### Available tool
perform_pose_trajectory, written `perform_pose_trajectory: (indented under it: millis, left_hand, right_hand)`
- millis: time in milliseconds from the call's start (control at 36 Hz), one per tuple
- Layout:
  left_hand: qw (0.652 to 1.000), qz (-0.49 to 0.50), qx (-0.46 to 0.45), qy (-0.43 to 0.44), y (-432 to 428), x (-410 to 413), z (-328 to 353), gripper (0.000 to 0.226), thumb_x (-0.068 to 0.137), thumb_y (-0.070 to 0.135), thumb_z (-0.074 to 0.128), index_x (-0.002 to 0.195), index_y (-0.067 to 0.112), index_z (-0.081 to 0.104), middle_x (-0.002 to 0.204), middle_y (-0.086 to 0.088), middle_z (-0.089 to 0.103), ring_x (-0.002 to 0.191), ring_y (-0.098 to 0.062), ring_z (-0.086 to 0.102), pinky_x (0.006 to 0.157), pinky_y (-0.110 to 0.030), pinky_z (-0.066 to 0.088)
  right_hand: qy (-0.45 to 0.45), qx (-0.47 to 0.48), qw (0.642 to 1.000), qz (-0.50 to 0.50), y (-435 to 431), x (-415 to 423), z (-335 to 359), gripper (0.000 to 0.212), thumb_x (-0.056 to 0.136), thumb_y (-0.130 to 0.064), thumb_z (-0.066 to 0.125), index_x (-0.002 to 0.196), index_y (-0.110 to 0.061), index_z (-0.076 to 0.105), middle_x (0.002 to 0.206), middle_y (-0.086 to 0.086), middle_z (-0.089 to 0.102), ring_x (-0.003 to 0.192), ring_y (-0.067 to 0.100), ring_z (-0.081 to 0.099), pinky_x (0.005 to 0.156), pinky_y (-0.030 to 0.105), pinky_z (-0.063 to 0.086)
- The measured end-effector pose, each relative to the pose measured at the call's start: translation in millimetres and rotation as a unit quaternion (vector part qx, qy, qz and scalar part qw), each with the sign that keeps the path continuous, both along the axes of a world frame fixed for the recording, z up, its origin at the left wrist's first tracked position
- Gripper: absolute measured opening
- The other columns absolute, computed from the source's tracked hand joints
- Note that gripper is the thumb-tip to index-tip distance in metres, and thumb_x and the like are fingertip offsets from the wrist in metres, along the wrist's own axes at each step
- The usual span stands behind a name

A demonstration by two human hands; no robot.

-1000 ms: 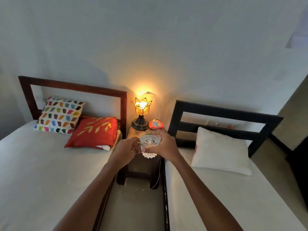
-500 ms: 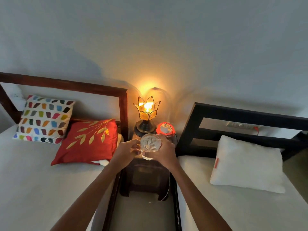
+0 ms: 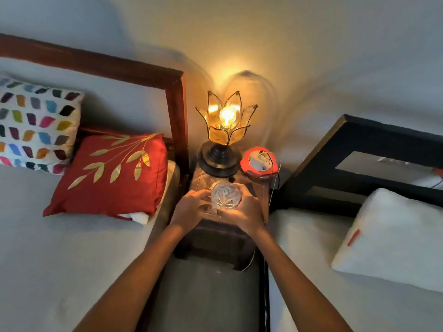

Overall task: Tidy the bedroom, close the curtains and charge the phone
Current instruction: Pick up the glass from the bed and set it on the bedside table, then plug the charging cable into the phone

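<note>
moved: glass (image 3: 225, 196) is lower and closer to the lamp (image 3: 225, 130) than half a second ago | left hand (image 3: 191, 207) and right hand (image 3: 244, 212) both curl round its sides | glass at near end of bedside surface (image 3: 257, 190), just near of the lamp base; contact with surface cannot be told

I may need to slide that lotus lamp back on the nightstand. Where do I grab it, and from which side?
Take the lamp by its dark round base, below the petals: those are thin, pointed panes around a lit bulb. Best come from the front left: the red cord reel sits close on the base's right, and the glass is just in front.
</note>
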State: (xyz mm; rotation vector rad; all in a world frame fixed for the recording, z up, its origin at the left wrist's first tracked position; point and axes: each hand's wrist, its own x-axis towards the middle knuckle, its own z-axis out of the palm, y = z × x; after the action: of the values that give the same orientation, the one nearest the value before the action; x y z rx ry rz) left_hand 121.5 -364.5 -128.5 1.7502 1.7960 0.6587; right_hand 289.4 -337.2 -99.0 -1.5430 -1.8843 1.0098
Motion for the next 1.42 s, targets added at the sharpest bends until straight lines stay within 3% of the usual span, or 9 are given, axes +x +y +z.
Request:
perform_pose_trajectory:
  millis: [167,306,444,583,750,972,1194,1306,1417]
  left_hand:
    - [0.996,0.075,-0.043,-0.030,14,2,-75,0.058,0.078,-0.006,0.062,0.130,0.016,0.052,0.124,-0.010,0.054,0.115,-0.020,0.053,0.096,-0.021,0.040]
    - [0.992,0.102,-0.058,-0.033,28,-1,-107,0.054,0.082,-0.002,0.061,0.133,0.015,0.050,0.125,-0.011,0.051,0.118,-0.021,0.050,0.099,-0.023,0.038]
    - [0.991,0.108,-0.072,-0.032,49,-4,-120,0.052,0.083,0.002,0.062,0.132,0.015,0.050,0.128,-0.010,0.051,0.121,-0.021,0.048,0.103,-0.029,0.038]
    - [0.992,0.100,-0.079,-0.022,62,-5,-126,0.053,0.083,0.009,0.066,0.133,0.016,0.049,0.129,-0.010,0.051,0.121,-0.022,0.048,0.104,-0.031,0.038]
    - [0.992,0.108,-0.056,-0.017,68,-8,-131,0.053,0.082,0.015,0.067,0.132,0.018,0.051,0.127,-0.011,0.054,0.122,-0.025,0.046,0.105,-0.036,0.034]
    - [0.989,0.138,-0.001,-0.061,59,-8,-130,0.051,0.082,0.008,0.066,0.131,0.016,0.052,0.127,-0.008,0.057,0.123,-0.021,0.043,0.103,-0.027,0.033]
    - [0.972,0.225,0.000,-0.074,25,-13,-131,0.045,0.086,0.008,0.062,0.129,0.013,0.052,0.130,-0.011,0.055,0.122,-0.028,0.045,0.101,-0.041,0.039]
    - [0.965,0.246,-0.018,-0.090,9,-12,-133,0.043,0.087,0.009,0.061,0.128,0.014,0.053,0.130,-0.010,0.055,0.122,-0.027,0.045,0.100,-0.042,0.040]
    - [0.961,0.255,-0.018,-0.103,-7,-9,-134,0.041,0.087,0.007,0.061,0.127,0.015,0.054,0.129,-0.009,0.056,0.121,-0.025,0.045,0.098,-0.039,0.040]
  right_hand:
    - [-0.006,-0.046,0.999,0.025,36,-5,-68,0.085,0.056,-0.038,0.088,0.128,-0.016,0.047,0.111,-0.002,0.062,0.097,0.001,0.053,0.070,-0.006,0.037]
    - [0.009,-0.065,0.997,0.048,59,-13,-104,0.080,0.058,-0.032,0.088,0.125,-0.015,0.047,0.112,0.002,0.062,0.103,0.009,0.058,0.084,0.011,0.047]
    - [0.028,-0.079,0.996,0.036,74,-16,-125,0.083,0.058,-0.028,0.089,0.127,-0.013,0.046,0.116,0.004,0.060,0.106,0.007,0.054,0.077,0.000,0.039]
    - [0.035,-0.080,0.996,0.024,87,-18,-137,0.085,0.056,-0.030,0.089,0.127,-0.014,0.046,0.117,0.006,0.061,0.110,0.014,0.057,0.088,0.017,0.046]
    - [0.057,-0.093,0.994,0.032,96,-19,-139,0.084,0.058,-0.028,0.088,0.128,-0.015,0.044,0.121,0.004,0.058,0.111,0.010,0.053,0.082,0.004,0.038]
    - [0.031,-0.085,0.994,0.055,105,1,-141,0.101,0.051,-0.036,0.090,0.136,-0.022,0.037,0.136,0.001,0.047,0.126,0.014,0.042,0.106,0.031,0.038]
    - [0.084,-0.046,0.990,-0.105,119,82,-123,0.053,0.073,-0.027,0.079,0.120,-0.020,0.057,0.121,-0.006,0.059,0.110,0.003,0.054,0.091,0.009,0.041]
    - [0.040,-0.042,0.970,-0.237,136,112,-124,0.028,0.084,-0.012,0.067,0.112,-0.007,0.063,0.113,0.010,0.066,0.102,0.018,0.061,0.088,0.025,0.048]
    - [-0.005,-0.039,0.957,-0.287,162,126,-125,0.028,0.088,-0.003,0.056,0.116,-0.003,0.060,0.115,0.014,0.065,0.106,0.024,0.063,0.085,0.023,0.045]
